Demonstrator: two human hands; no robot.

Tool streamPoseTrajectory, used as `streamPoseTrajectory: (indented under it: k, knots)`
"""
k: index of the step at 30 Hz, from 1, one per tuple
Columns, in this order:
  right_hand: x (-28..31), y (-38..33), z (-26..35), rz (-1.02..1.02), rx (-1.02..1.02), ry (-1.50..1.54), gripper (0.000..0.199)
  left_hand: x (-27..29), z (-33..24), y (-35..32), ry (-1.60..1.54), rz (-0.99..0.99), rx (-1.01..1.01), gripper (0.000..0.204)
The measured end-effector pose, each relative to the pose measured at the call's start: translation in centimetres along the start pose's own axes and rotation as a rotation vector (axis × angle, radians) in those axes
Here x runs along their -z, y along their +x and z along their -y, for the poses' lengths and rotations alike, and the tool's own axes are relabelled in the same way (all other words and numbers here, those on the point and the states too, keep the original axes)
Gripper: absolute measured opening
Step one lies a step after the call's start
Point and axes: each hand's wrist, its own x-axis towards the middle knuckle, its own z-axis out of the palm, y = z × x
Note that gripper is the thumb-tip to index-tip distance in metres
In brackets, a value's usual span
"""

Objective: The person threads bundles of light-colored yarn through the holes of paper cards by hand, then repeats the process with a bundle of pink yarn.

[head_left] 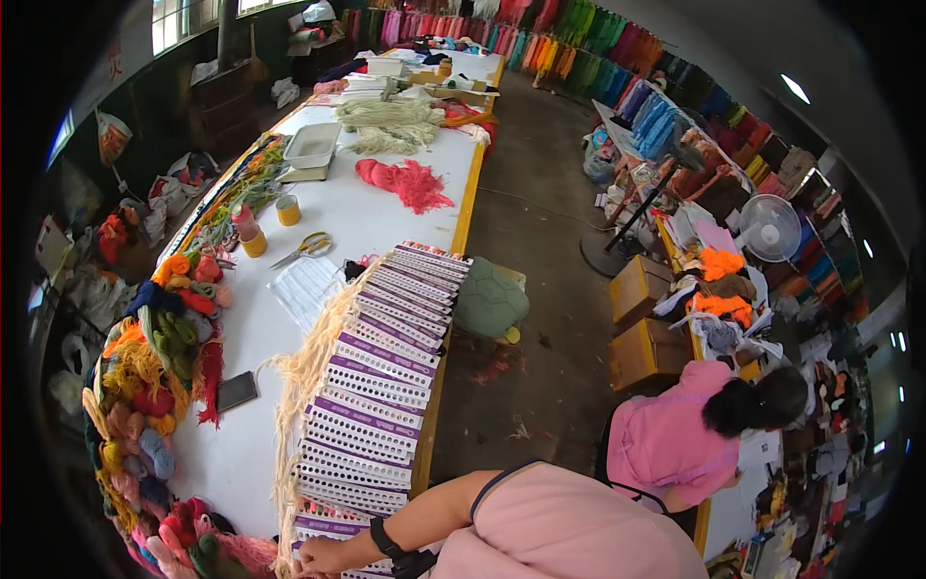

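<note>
At the lower edge, my right hand comes in under a pink sleeve, with a black band on the wrist. Its fingers look bent and closed at the left edge of the nearest punched card, beside long cream yarn strands. What they grip is too small to make out. A long overlapping row of white and purple cards with lines of round holes runs along the table. Cream strands hang from the cards' left side, and some carry coloured thread. My left hand is out of view.
On the white table lie a phone, scissors, a face mask, red yarn and heaped coloured skeins. A green cushioned stool stands alongside. Behind, a person in pink works at another table.
</note>
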Motion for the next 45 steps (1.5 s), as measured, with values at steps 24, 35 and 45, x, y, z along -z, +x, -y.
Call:
streamPoseTrajectory:
  k: [24,35,45]
  knots:
    - [4.6,-21.6,31.2,-0.667,1.35,-0.081,0.043,5.0,-2.5,-3.8,-0.033,0.136,-0.159,0.053]
    - [2.3,-27.9,37.6,-0.639,1.674,-0.242,0.051,10.9,1.1,-7.2,-0.173,0.175,-0.067,0.056]
    - [-1.4,-21.2,39.7,-0.05,1.308,-0.359,0.045,15.3,5.8,-16.1,-0.322,0.123,-0.015,0.059]
